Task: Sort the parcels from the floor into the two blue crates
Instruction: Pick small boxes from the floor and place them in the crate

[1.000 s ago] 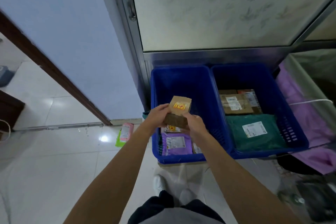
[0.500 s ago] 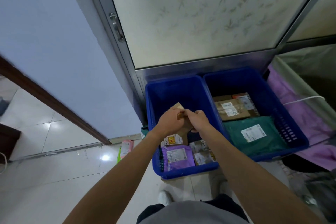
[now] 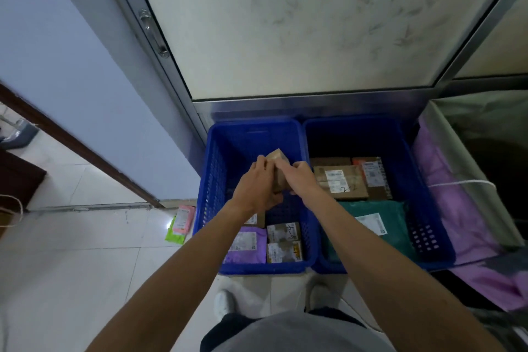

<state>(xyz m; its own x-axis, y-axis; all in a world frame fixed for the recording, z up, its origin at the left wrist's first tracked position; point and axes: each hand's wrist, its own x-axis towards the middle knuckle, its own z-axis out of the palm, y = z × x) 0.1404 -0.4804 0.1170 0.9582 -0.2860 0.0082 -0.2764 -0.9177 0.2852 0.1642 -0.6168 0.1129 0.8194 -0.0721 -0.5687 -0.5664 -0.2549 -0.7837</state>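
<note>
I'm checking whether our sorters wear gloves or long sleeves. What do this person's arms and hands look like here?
The left hand and right hand are bare: no gloves, no rings that I can make out. The left forearm and right forearm are uncovered as far as the frame shows: no sleeve, watch or band. Below, a grey garment shows.

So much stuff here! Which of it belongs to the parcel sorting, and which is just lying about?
Job: small brown box, gripped by left hand and right hand; left crate; right crate; pink parcel on floor.
Lying about: purple cloth; door handle.
</note>
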